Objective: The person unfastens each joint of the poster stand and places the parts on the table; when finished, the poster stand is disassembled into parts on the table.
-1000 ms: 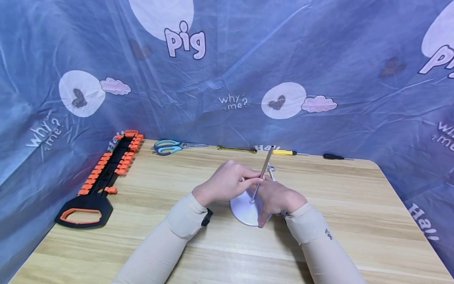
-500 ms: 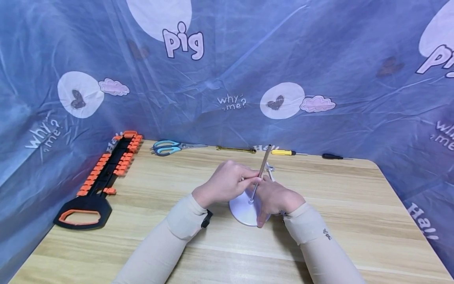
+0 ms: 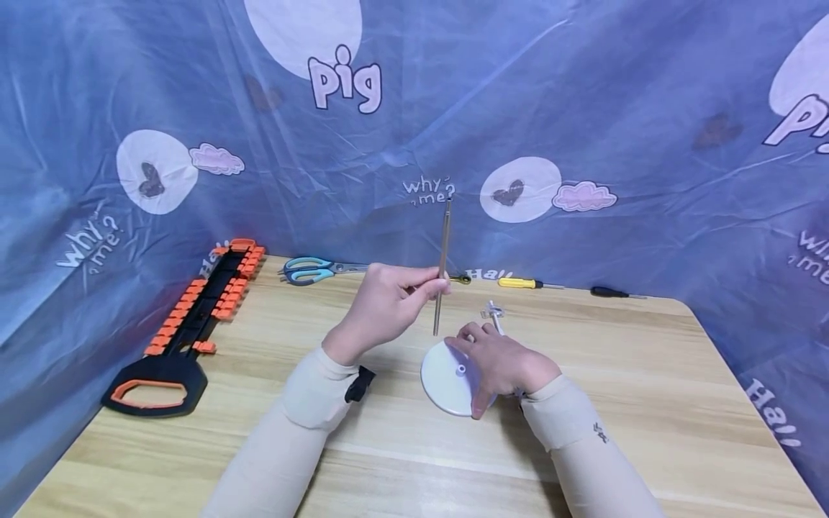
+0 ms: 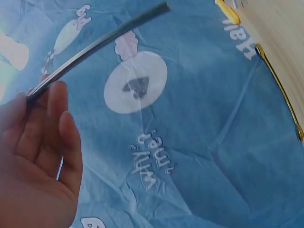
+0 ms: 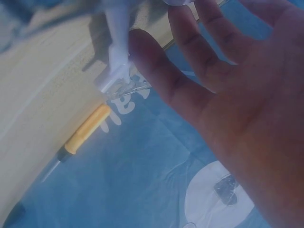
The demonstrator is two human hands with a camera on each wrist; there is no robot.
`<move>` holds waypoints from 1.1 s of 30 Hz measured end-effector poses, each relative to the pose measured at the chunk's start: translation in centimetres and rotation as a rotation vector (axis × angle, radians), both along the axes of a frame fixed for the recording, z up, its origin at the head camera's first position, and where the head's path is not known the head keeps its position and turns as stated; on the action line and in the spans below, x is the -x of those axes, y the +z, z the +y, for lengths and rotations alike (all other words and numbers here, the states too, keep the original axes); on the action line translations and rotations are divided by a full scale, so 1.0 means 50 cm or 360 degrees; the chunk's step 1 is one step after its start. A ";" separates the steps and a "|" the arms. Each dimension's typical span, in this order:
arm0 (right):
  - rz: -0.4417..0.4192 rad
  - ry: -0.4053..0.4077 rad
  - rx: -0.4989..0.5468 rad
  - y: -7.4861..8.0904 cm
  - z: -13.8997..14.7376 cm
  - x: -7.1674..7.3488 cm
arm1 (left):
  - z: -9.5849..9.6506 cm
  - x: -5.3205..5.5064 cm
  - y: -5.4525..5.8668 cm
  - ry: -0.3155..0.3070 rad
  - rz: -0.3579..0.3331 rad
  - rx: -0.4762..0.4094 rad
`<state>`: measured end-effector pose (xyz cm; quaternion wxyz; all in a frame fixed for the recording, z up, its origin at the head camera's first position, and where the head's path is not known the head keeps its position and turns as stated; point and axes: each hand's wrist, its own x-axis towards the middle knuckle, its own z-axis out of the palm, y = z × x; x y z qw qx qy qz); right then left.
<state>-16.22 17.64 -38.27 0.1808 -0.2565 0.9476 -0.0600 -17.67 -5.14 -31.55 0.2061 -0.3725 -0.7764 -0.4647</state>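
My left hand (image 3: 395, 302) pinches a slim, straight metal rod (image 3: 443, 252) between thumb and fingers, holding it nearly upright above the table. In the left wrist view the rod (image 4: 104, 45) slants up and right from the fingertips. To its lower right is a round white disc (image 3: 443, 385) with a small raised hub (image 3: 461, 370) at its centre, apart from the rod's lower end. My right hand (image 3: 505, 363) grips the disc by its right side, thumb at the near rim and fingers at the far rim. Behind the fingers a white stem (image 5: 118, 33) ends in clear plastic pieces (image 5: 124, 88).
Along the back edge lie blue-handled scissors (image 3: 311, 270), a gold wrench (image 3: 461, 279) partly behind the left hand, a yellow screwdriver (image 3: 519, 283) and a black screwdriver (image 3: 610, 292). A black and orange rack (image 3: 155, 385) lies at left. Printed blue cloth (image 3: 388, 129) hangs behind.
The left hand has lifted the rod out of the disc's hub and moved up and left with it. The right hand has stayed in place on the disc.
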 end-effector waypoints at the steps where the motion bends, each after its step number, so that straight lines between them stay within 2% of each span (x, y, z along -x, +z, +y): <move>1: -0.0001 -0.0001 0.0006 -0.001 0.001 -0.001 | -0.001 0.002 0.000 0.0015 -0.0017 -0.0001; 12: 0.0007 0.0014 0.0005 0.001 -0.001 0.002 | 0.002 0.008 -0.009 0.0138 -0.0162 -0.0018; 17: 0.0007 0.0009 0.0016 -0.001 -0.001 0.003 | 0.002 0.017 -0.014 0.0249 -0.0355 0.0024; 20: 0.0013 0.0004 0.0020 -0.002 0.001 0.003 | -0.001 0.028 -0.020 0.0345 -0.0445 0.0110; 25: 0.0022 0.0003 0.0022 -0.003 0.002 0.002 | -0.007 0.049 -0.037 0.0499 -0.0554 0.0339; 29: 0.0027 0.0002 0.0016 -0.004 0.003 0.001 | -0.010 0.060 -0.049 0.0543 -0.0705 0.0472; 33: 0.0026 -0.0002 0.0006 -0.003 0.003 -0.001 | -0.009 0.066 -0.062 0.0535 -0.0836 0.0552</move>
